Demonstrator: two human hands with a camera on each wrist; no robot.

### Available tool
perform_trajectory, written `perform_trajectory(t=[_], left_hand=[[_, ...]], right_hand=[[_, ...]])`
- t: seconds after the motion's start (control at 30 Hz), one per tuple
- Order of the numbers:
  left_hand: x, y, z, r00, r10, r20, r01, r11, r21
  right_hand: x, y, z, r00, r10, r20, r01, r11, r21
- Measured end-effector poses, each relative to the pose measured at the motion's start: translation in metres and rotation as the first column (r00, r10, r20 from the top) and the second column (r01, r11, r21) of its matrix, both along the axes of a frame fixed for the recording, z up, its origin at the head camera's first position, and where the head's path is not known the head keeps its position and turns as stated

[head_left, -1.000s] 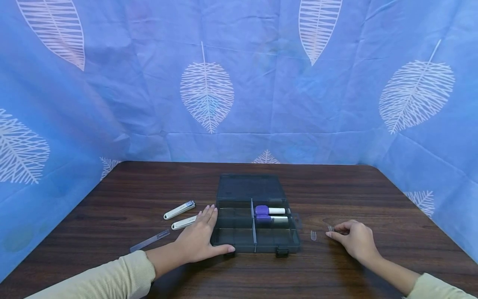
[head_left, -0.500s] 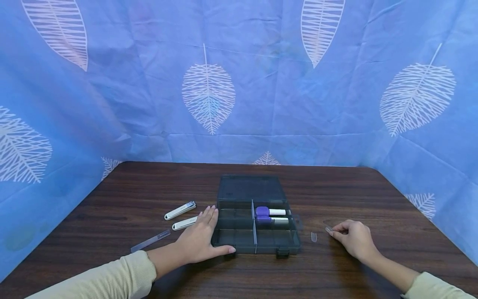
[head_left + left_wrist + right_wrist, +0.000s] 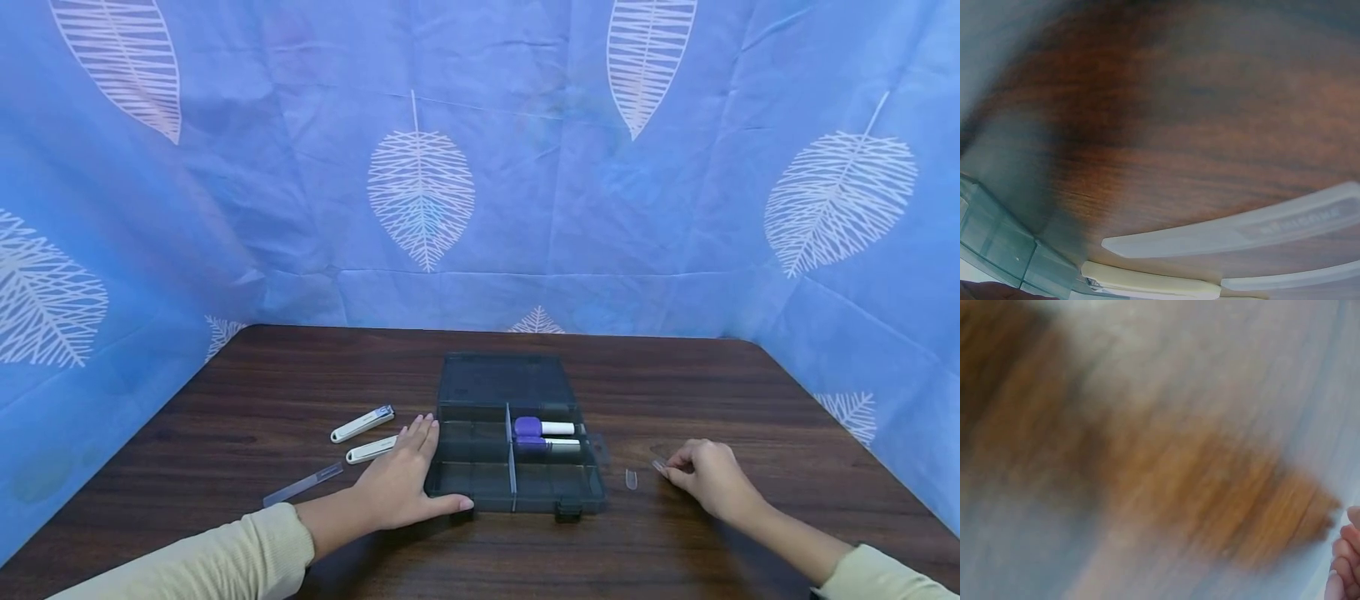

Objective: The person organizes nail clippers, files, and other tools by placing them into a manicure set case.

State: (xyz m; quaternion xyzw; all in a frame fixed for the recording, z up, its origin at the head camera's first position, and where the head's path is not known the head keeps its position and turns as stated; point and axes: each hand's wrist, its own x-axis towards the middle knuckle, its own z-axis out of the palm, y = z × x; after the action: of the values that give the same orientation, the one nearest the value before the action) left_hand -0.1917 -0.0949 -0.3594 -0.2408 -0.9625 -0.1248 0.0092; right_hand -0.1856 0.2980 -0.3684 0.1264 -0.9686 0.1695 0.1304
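A dark see-through divided box (image 3: 472, 498) stands with its lid (image 3: 502, 379) laid back. My left hand (image 3: 405, 479) rests against its left side, fingers straight and thumb along the front edge. Two purple nail polish bottles (image 3: 527, 427) lie in the box's back right compartment. Right of the box, my right hand (image 3: 712, 475) pinches a small clear nail tip (image 3: 658, 466) between thumb and forefinger, close over the table. A similar clear U-shaped nail tip (image 3: 631, 479) lies between that hand and the box. In the right wrist view only curled fingers (image 3: 1347, 550) show at the edge.
Left of the box lie a white nail clipper (image 3: 362, 423) and a second clipper (image 3: 370, 450), partly behind my left hand. A slim translucent strip (image 3: 303, 485), like a nail file, lies nearer. Blue leaf-print cloth (image 3: 300, 208) hangs around the wooden table (image 3: 660, 383).
The right thumb and forefinger have closed on the clear nail tip, turned it and drawn it slightly left. The left hand keeps its place on the box; the head view has shifted slightly.
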Motion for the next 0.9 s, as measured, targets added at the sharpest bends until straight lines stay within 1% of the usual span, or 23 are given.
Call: perform_trajectory(t=[0.27, 0.37, 0.43, 0.53, 0.63, 0.73, 0.9], left_hand=[[-0.001, 0.001, 0.0, 1.0, 0.009, 0.001, -0.009, 1.0, -0.012], [-0.001, 0.001, 0.0, 1.0, 0.006, 0.001, -0.006, 1.0, -0.012], [0.0, 0.001, 0.0, 1.0, 0.004, 0.003, -0.004, 1.0, -0.008], [0.0, 0.001, -0.001, 1.0, 0.002, 0.011, -0.002, 1.0, -0.001], [0.0, 0.0, -0.001, 1.0, 0.002, 0.017, -0.002, 1.0, -0.003], [-0.001, 0.0, -0.001, 1.0, 0.001, 0.006, -0.001, 1.0, -0.008], [0.0, 0.0, 0.0, 1.0, 0.002, 0.002, -0.002, 1.0, -0.01]], right_hand=[[0.0, 0.001, 0.001, 0.998, 0.027, -0.058, -0.027, 1.0, 0.01], [0.0, 0.0, 0.0, 0.993, 0.052, -0.109, -0.052, 0.999, 0.004], [0.0, -0.001, 0.001, 0.983, 0.083, -0.166, -0.086, 0.996, -0.01], [-0.002, -0.003, 0.004, 0.955, 0.128, -0.267, -0.138, 0.99, -0.02], [-0.003, -0.006, 0.01, 0.929, 0.151, -0.338, -0.171, 0.985, -0.03], [-0.003, -0.011, 0.017, 0.921, 0.147, -0.361, -0.178, 0.983, -0.052], [0.0, -0.023, 0.026, 0.923, 0.167, -0.347, -0.209, 0.974, -0.09]])
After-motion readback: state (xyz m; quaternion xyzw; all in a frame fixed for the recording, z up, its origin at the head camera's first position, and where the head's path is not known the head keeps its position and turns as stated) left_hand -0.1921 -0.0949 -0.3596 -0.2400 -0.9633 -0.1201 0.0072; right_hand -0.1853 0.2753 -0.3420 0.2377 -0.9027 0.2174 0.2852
